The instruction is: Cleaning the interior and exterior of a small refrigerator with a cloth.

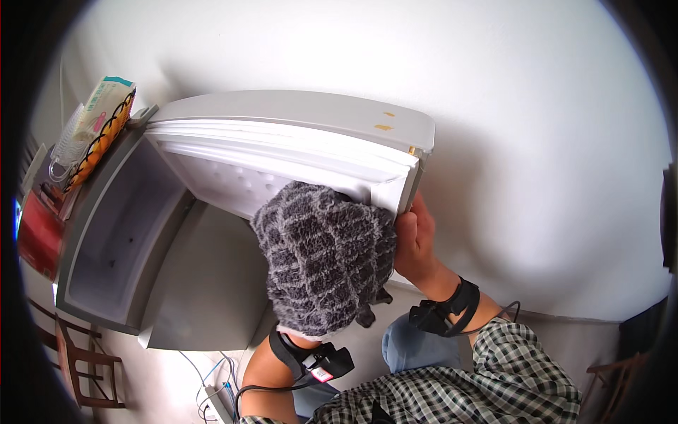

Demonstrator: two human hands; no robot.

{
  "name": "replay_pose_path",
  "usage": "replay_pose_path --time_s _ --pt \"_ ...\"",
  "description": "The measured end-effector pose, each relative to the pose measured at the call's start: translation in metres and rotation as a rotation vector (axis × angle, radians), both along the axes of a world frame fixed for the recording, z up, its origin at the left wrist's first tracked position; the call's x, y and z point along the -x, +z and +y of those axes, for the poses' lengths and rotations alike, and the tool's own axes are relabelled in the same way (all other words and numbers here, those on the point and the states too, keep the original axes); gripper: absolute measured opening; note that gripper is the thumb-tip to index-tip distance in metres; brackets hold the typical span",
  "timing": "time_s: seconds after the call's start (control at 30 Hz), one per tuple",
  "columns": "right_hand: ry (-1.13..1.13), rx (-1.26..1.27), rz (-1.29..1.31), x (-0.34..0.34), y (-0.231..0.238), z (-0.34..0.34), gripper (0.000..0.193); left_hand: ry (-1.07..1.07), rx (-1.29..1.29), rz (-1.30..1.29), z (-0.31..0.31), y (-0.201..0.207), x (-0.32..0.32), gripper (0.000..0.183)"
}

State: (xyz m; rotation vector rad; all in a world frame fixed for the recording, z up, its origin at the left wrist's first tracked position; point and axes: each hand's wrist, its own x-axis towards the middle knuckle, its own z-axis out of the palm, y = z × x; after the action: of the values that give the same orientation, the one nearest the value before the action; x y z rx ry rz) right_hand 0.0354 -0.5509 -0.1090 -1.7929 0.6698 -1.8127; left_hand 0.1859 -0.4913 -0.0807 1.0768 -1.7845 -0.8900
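Status: the fridge door (296, 106) stands open; a gray grid-patterned cloth (325, 261), poss. a mitt, is on the L. hand, up at the door's inner panel (226, 173). Judged in progress: door open and cloth in place are done. Any work over the panel, plus shutting the door, would be left; amt. finished can't be read, as no surface shows a clear before/after line.

R. hand (415, 244): gripping the free edge of the door, thumb on the near side, fingers wrapped round behind. L. hand: fully inside or behind the cloth; finger spread N/A, can't tell. Cloth sits btwn the L. wrist and the panel, just L. of the R. hand. Open compartment (116, 240) lies well L. of the L. hand; orange basket (106, 145) farther up and L., atop the fridge body.

Obscured: cloth blocks the lower R. part of the panel, so actual contact is unconfirmed. R. fingertips hidden by the door edge. Dark tabs (366, 316) below the cloth, near the L. wrist, unident. Red item (41, 233), far L. of the L. hand, is distorted near the lens rim.
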Motion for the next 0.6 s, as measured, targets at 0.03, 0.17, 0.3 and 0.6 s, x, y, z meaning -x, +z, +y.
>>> replay_pose_path --time_s 0.03,0.17,0.3,0.6 --pt "0.021 -0.021 -0.024 -0.001 0.0 0.001 0.035 0.052 0.057 -0.235 0.003 -0.002 -0.007 0.043" --pt "0.026 -0.015 -0.06 -0.006 -0.001 0.003 0.036 0.063 0.317 -0.308 0.003 -0.006 -0.013 0.041" --pt "0.014 -0.043 -0.041 -0.003 0.0 0.005 0.04 0.025 0.332 -0.292 0.001 -0.008 -0.005 0.039" --pt "-0.032 -0.028 0.023 0.001 0.007 0.013 0.04 0.1 0.24 -0.294 0.011 -0.007 -0.006 0.035"
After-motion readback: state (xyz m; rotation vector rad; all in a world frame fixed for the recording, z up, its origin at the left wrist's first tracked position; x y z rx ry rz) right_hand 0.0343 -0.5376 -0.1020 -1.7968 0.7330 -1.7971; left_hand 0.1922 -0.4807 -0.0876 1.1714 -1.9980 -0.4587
